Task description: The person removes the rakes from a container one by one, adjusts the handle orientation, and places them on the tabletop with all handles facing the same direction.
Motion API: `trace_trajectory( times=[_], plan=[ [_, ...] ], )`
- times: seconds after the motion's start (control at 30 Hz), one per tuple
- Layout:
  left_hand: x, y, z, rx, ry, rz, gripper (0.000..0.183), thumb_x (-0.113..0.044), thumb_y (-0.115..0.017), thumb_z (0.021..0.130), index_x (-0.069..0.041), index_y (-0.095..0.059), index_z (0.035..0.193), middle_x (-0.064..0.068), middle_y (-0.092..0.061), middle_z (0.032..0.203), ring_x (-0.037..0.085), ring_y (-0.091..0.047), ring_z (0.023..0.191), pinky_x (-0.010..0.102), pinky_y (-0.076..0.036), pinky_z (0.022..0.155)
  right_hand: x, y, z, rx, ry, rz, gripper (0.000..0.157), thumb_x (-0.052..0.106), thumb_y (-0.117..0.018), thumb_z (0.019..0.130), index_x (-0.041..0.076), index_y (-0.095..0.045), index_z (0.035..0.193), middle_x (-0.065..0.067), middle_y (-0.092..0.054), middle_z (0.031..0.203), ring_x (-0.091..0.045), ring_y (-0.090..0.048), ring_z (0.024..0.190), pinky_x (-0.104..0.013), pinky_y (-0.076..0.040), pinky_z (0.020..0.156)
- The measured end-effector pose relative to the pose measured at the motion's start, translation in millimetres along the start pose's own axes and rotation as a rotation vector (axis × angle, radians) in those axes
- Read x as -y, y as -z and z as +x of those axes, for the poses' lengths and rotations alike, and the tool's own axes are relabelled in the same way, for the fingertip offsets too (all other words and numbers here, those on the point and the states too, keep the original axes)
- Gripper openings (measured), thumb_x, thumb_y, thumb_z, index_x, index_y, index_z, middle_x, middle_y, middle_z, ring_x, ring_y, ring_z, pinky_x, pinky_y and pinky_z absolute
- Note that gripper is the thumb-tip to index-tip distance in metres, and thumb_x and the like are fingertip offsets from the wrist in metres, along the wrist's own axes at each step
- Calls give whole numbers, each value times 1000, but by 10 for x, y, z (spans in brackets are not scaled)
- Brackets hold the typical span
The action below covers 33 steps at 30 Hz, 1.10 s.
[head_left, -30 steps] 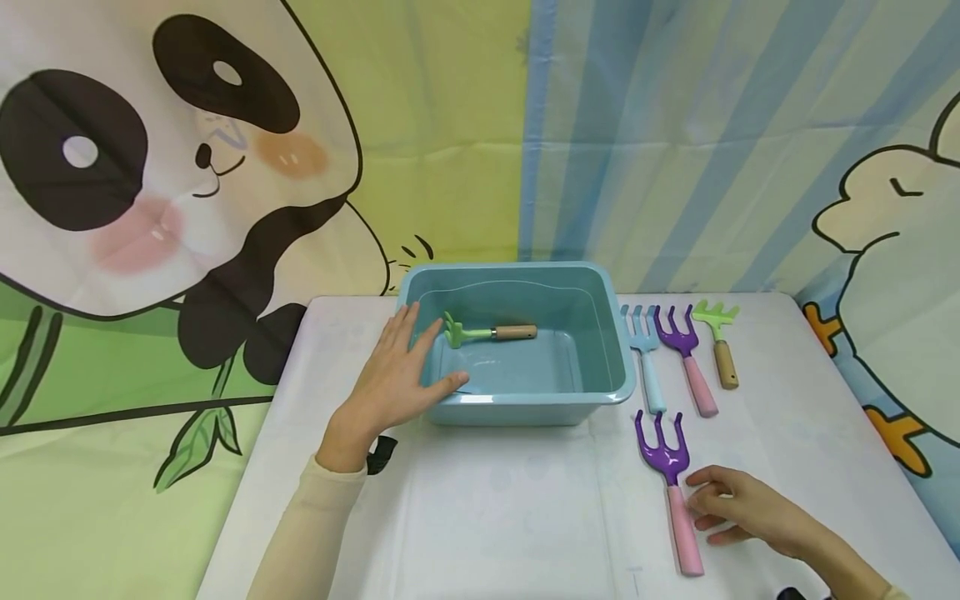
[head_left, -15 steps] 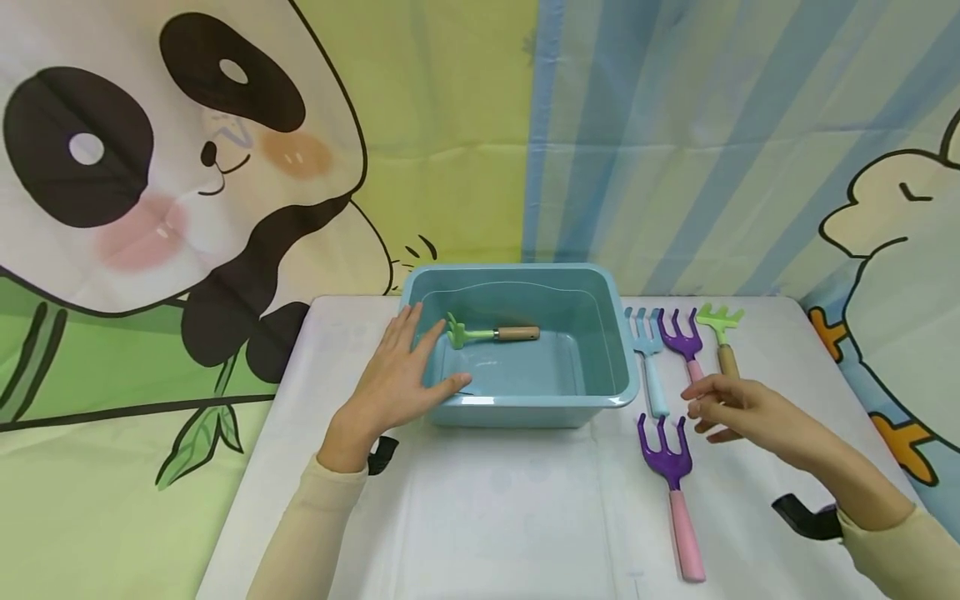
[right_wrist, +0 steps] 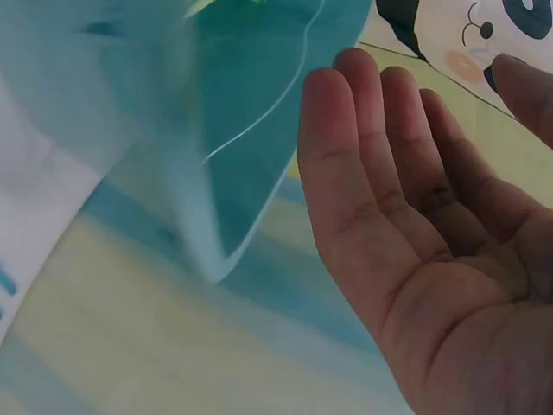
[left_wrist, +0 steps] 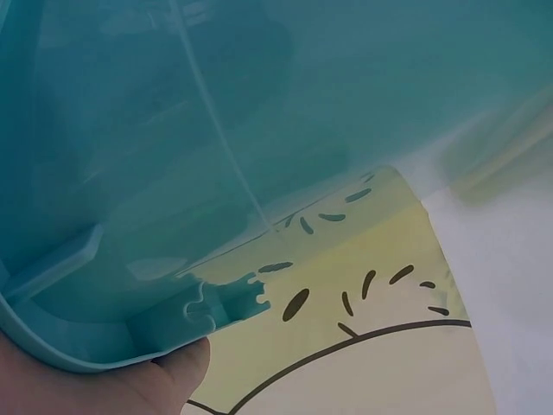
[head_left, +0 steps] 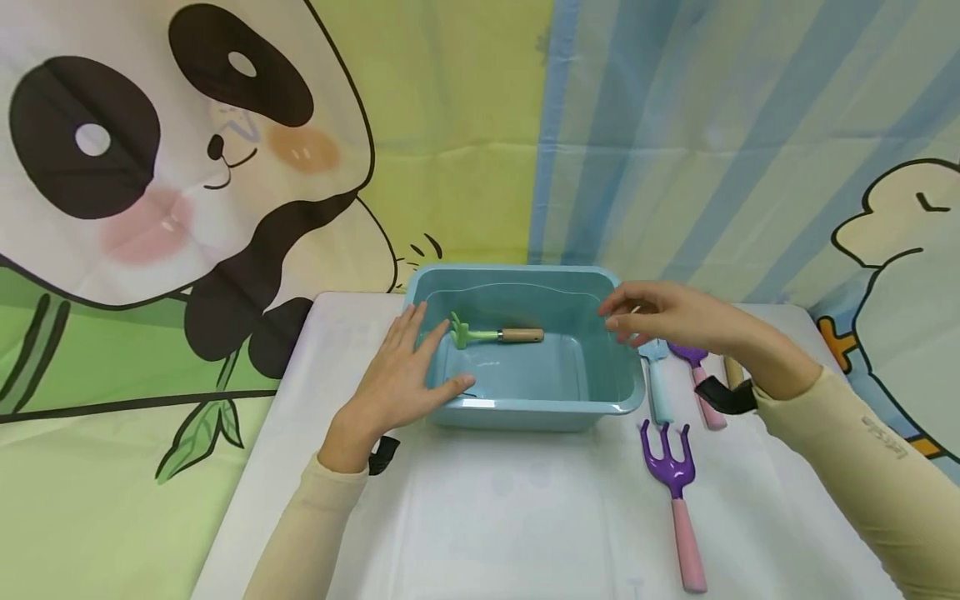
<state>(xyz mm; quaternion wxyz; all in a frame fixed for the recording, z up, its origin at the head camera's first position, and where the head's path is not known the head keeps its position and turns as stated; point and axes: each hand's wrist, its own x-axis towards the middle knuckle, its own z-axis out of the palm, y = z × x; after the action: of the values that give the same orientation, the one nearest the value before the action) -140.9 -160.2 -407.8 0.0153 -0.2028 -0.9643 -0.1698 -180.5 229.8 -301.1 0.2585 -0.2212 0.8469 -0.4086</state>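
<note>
The blue tub (head_left: 555,407) occupies the centre of the frame; inside it lies a green rake (head_left: 487,336). The left hand (head_left: 393,383), fingers spread, touches the tub's left front corner. I see the right hand (head_left: 667,317) at the right rim, fingers loosely bent, thumb apart; contact cannot be determined. Purple fork (head_left: 678,504): lower right, pink handle downward.
</note>
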Motion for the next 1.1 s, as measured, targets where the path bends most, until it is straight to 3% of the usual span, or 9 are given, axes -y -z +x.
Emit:
trace_trajectory(
  times=[0.33,0.57,0.7,0.87,1.1],
  plan=[
    [31,-5,-20,-4,2,9,99,-84,-38,87,-15,-32,158,15,-6,166,27,5,152,48,-7,121,358,-122,952,262,10,-39,41,32,-60,102,9,-56,136,-10,-57,132,-25,-63,108,-41,-55,89],
    [32,1,-18,-10,1,4,99,-84,-38,87,-15,-32,158,15,-6,166,27,5,152,49,-8,121,201,-423,1479,433,-34,-77,39,26,-60,101,8,-54,136,-11,-64,115,-22,-62,100,-42,-54,89],
    [30,-2,-14,-13,2,-1,98,-83,-37,87,-16,-33,158,15,-6,166,26,5,152,48,-7,121,46,-602,1685,494,-121,-90,39,26,-63,100,12,-56,135,-9,-61,120,-24,-61,103,-45,-53,90],
    [28,-8,-4,-19,-5,-3,98,-83,-38,87,-15,-34,158,15,-7,166,26,4,152,47,-7,121,-112,-761,1826,556,-226,-118,34,24,-61,99,9,-60,130,-9,-55,131,-36,-58,119,-51,-52,94],
    [28,-20,6,-19,-12,1,98,-83,-39,87,-15,-34,158,15,-7,166,27,4,152,47,-7,121,-300,-895,1908,623,-345,-143,26,23,-64,97,9,-65,119,-8,-52,131,-36,-59,117,-51,-54,89]
  ],
)
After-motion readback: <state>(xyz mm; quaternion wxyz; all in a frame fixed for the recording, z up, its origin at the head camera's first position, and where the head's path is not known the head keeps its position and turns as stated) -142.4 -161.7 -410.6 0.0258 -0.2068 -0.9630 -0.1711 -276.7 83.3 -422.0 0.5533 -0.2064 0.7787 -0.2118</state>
